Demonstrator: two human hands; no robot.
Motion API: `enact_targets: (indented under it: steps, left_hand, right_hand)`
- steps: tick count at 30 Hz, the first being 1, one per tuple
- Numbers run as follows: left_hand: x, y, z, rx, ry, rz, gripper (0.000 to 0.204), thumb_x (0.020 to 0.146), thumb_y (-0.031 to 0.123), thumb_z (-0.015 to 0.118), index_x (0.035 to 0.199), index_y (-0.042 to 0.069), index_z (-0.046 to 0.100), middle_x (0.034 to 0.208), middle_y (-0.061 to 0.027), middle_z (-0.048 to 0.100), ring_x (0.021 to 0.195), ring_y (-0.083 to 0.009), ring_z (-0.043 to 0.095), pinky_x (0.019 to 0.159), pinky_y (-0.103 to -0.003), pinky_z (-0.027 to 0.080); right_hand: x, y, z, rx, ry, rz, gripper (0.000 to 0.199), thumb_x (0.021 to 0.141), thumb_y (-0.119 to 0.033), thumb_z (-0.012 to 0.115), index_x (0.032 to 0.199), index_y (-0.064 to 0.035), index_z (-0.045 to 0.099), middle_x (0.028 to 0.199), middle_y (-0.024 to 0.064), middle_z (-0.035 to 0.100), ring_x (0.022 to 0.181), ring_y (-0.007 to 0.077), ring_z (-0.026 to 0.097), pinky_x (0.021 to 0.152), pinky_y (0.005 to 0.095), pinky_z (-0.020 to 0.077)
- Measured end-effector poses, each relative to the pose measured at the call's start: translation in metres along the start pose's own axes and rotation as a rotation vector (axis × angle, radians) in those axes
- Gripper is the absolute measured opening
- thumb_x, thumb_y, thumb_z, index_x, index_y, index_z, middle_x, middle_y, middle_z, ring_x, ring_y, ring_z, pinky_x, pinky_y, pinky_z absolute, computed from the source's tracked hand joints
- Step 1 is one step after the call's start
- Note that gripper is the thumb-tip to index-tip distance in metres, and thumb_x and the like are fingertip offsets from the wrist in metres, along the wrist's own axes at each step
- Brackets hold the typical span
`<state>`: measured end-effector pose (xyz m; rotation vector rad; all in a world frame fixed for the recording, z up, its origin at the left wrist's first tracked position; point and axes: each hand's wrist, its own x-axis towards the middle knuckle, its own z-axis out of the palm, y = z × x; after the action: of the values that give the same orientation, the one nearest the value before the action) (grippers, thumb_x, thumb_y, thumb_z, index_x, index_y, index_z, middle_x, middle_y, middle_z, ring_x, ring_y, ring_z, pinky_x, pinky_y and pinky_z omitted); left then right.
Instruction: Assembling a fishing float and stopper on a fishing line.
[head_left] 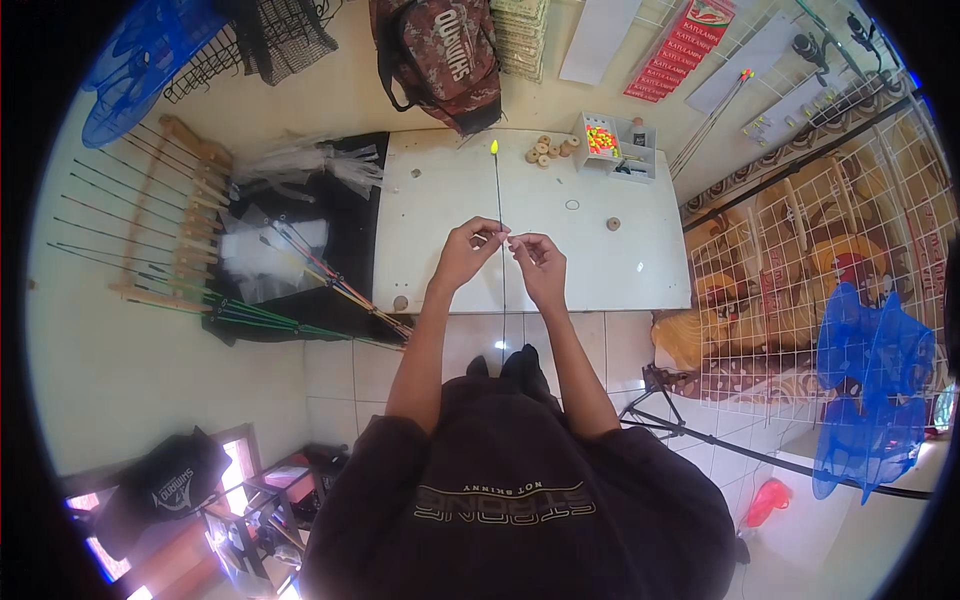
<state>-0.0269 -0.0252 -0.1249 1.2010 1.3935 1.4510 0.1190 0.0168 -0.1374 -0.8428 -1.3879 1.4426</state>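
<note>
A thin dark rod (pixel 498 190) with a yellow bulb-shaped tip (pixel 494 147) runs across the white table (pixel 430 290) and on past its near edge toward my body. My left hand (pixel 468 255) pinches the rod near its middle between thumb and fingers. Just right of it, my right hand (pixel 541 268) has its thumb and fingertips pressed together beside the rod, almost meeting the left fingertips. Whatever those right fingertips hold is too small to make out.
Cork rings (pixel 543 150) lie at the far edge, near a white divided tray (pixel 632 165) with colourful beads. A single cork piece (pixel 613 224) sits right. Left, a wooden rack (pixel 195 215) holds thin rods beside plastic bags (pixel 300 165) on black cloth. A wire grid (pixel 800 270) stands right.
</note>
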Motion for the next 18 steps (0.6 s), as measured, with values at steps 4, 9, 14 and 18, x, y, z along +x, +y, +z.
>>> enact_targets:
  steps: [4,9,14,18]
  left_hand:
    - [-0.0001,-0.0008,0.0004,0.01,0.001,-0.005,0.013,0.086,0.006,0.062,0.097,0.001,0.064,0.093,-0.0045,0.067,0.083,-0.01,0.061,0.069,-0.024,0.047]
    - [0.0006,-0.0015,0.0016,-0.005,-0.016,-0.002,0.013,0.085,0.005,0.062,0.097,0.001,0.064,0.092,-0.0043,0.067,0.08,-0.0088,0.06,0.068,-0.023,0.046]
    - [0.0,0.0018,0.0024,-0.027,-0.03,0.01,0.014,0.083,0.005,0.063,0.097,0.003,0.063,0.09,-0.0023,0.066,0.077,-0.0068,0.057,0.066,-0.021,0.044]
    - [-0.0007,0.0015,0.0027,-0.038,-0.001,-0.02,0.014,0.083,0.004,0.064,0.096,0.003,0.058,0.086,-0.0009,0.06,0.08,-0.007,0.056,0.071,-0.022,0.043]
  right_hand:
    - [-0.0002,0.0002,-0.0028,-0.022,-0.029,0.051,0.017,0.086,-0.007,0.064,0.099,0.0034,0.059,0.089,0.0063,0.064,0.082,0.0106,0.06,0.076,0.0238,0.049]
    - [0.0015,-0.003,0.0001,-0.034,0.024,0.045,0.015,0.085,-0.004,0.064,0.097,0.0047,0.061,0.086,0.0069,0.066,0.075,0.009,0.06,0.07,0.0229,0.0477]
    - [0.0009,-0.0062,0.0014,0.044,0.034,0.017,0.015,0.084,-0.005,0.064,0.096,0.0046,0.063,0.086,0.0081,0.067,0.077,0.0098,0.062,0.071,0.0235,0.0481]
    - [0.0001,-0.008,0.0001,-0.01,0.03,0.068,0.019,0.084,-0.006,0.065,0.099,0.0059,0.063,0.088,0.009,0.066,0.079,0.011,0.062,0.072,0.0231,0.0492]
